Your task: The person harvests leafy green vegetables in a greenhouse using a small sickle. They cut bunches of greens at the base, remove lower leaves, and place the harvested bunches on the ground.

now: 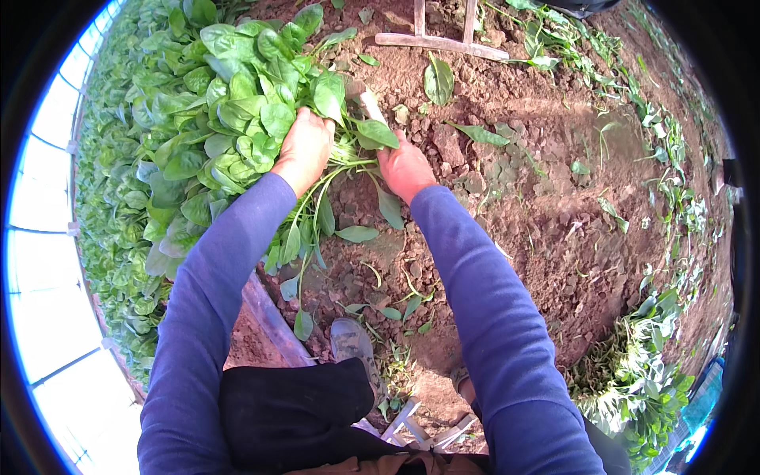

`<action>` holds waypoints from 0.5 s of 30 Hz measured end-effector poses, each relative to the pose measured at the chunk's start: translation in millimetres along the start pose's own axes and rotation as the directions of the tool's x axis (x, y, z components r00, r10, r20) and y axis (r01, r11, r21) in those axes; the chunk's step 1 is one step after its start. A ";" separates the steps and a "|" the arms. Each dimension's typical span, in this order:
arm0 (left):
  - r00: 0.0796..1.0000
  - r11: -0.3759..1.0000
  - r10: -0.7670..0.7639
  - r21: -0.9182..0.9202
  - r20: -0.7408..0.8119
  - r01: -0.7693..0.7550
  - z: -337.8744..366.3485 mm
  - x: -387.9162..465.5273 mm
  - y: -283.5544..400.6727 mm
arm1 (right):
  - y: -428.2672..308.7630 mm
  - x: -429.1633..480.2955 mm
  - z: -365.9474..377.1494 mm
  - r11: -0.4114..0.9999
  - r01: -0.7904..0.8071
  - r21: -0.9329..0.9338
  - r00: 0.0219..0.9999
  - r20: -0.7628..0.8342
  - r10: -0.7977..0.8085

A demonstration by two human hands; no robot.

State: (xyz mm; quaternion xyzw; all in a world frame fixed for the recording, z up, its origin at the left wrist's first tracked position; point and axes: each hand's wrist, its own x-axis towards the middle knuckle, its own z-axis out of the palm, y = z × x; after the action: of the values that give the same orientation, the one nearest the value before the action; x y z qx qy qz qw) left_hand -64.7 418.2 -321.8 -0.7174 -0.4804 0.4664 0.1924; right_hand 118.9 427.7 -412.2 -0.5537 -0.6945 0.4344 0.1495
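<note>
My left hand (307, 142) grips a clump of green leafy plants, apparently spinach (246, 113), at the right edge of a dense stand. Its fingertips are hidden among the leaves. Just to the right, my right hand (407, 166) is closed around a pale, narrow hand tool (372, 108). A broad leaf (378, 133) covers part of that tool, so its exact kind is unclear. Thin light-green stems (344, 155) spread between both hands. Below them, loose leaves (356, 234) hang or lie over the brown soil.
Cloddy soil (534, 219) with scattered leaves stretches to the right. A wooden frame (442, 44) stands at the top. A large pile of cut greens (635, 368) lies at lower right. A wooden bar (276, 323) slants beside my shoe (353, 344). Pale greenhouse sheeting (47, 249) borders the left.
</note>
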 end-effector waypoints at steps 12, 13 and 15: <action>0.981 1.000 0.015 -0.010 -0.193 -0.018 10.8 -3.3 4.8 | -19.3 -29.5 -13.3 0.986 -0.098 -0.135 0.991 0.079 0.109; 0.983 0.999 0.008 -0.031 -0.184 -0.014 12.8 -3.4 6.2 | -13.4 -32.1 -13.1 0.987 -0.092 -0.132 0.990 0.093 0.105; 0.986 0.997 -0.006 -0.076 -0.165 -0.007 15.3 -3.5 8.5 | -7.0 -37.3 -16.8 0.988 -0.082 -0.129 0.987 0.126 0.098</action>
State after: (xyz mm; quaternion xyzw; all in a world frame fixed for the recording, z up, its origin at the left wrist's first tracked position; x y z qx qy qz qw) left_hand -73.8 408.6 -333.7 -0.7605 -0.4800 0.3867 0.2039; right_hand 138.7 401.5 -386.9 -0.5630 -0.7025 0.4327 0.0491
